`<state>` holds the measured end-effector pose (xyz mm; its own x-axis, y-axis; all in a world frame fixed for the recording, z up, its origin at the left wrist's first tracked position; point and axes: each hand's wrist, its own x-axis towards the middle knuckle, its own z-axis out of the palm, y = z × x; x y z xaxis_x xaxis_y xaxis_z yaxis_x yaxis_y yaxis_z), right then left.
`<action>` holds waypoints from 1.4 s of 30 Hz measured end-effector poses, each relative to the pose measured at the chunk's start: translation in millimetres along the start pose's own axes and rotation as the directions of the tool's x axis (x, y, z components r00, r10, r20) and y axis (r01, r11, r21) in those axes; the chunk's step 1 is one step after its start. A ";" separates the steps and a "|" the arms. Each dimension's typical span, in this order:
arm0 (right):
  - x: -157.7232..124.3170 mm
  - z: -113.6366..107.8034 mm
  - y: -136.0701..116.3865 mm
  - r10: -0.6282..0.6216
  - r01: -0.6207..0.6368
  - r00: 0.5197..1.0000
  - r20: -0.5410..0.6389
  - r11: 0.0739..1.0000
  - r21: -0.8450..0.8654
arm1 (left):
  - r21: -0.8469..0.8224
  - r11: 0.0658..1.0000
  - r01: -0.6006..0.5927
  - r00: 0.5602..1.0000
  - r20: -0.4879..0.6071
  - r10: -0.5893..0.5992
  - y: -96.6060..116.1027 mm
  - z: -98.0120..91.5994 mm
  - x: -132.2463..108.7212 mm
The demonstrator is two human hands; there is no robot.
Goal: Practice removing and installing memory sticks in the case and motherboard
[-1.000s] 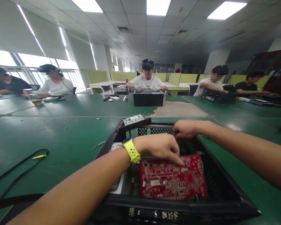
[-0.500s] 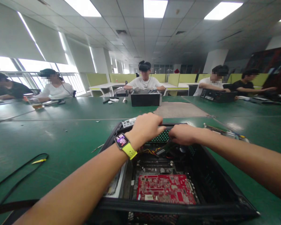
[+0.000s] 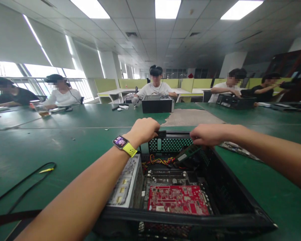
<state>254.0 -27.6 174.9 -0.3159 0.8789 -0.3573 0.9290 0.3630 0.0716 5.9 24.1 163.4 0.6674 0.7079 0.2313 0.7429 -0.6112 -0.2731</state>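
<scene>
Green memory stick [image 3: 187, 153] is lifting out of the black computer case [image 3: 228, 219], pinched in my right hand [image 3: 207, 134]. My left hand [image 3: 144, 130] has left the red card [image 3: 177, 200] and is gripping the case's back edge.

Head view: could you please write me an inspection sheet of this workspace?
Surface: green table, scuffed, worn patch beyond the case.
Job's things: open black case; red card lying inside; green module.
Clutter: yellow scrap; loose board right of the case.
Grippers: left hand grips the case's far rim; right hand pinches the module.
Cables: coloured wires inside the case; black cable on the table at left.
Surroundings: people seated across the table, one behind a second case.
</scene>
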 end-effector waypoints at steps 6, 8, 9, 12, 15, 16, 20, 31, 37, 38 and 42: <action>-14.2 -20.7 21.3 0.101 -0.108 0.993 0.066 0.988 0.112 | 0.018 0.839 -0.544 0.825 -0.167 0.539 62.7 -27.0 -12.7; -17.6 -21.6 23.5 0.114 -0.121 0.992 0.061 0.985 0.125 | 0.031 0.737 -0.675 0.722 -0.175 0.669 85.0 -29.8 -20.7; -18.8 -20.8 23.7 0.115 -0.122 0.992 0.058 0.985 0.125 | 0.032 0.681 -0.731 0.667 -0.175 0.724 95.1 -29.1 -24.9; -21.2 -16.0 22.1 0.088 -0.095 0.994 0.064 0.990 0.107 | 0.003 0.532 -0.847 0.522 -0.184 0.833 118.8 -18.1 -35.0; -24.9 -13.9 18.7 0.037 -0.052 0.990 0.134 0.993 0.107 | -0.066 0.444 -0.894 0.447 -0.209 0.870 132.1 -0.2 -38.1; -27.1 -15.4 16.8 0.031 -0.053 0.985 0.170 0.991 0.123 | -0.095 0.430 -0.898 0.440 -0.212 0.873 134.5 5.5 -37.3; -39.9 -35.9 3.2 0.084 -0.116 0.969 0.233 0.985 0.124 | -0.328 0.375 -0.867 0.452 -0.203 0.869 136.4 22.5 -28.5; -42.0 -71.3 -33.3 0.067 -0.068 0.997 -0.026 0.998 -0.016 | -0.461 0.800 -0.384 0.763 0.329 0.556 123.6 30.6 -25.1; -25.0 -49.5 -30.0 0.001 -0.011 0.993 -0.119 0.997 -0.079 | -0.554 0.708 -0.437 0.725 0.249 0.642 125.7 40.5 -23.9; -22.2 -47.8 -30.6 -0.016 0.002 0.990 -0.138 0.995 -0.104 | -0.527 0.715 -0.460 0.731 0.233 0.642 126.2 42.7 -22.6; -8.4 -41.9 -33.9 -0.114 0.076 0.973 -0.200 0.979 -0.190 | -0.368 0.723 -0.584 0.719 0.178 0.672 123.7 42.7 -16.2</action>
<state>217.1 -34.4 214.5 -0.4520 0.8757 -0.1700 0.8488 0.4808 0.2197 84.7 -47.7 86.0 0.9697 0.1615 -0.1830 0.1663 -0.9860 0.0111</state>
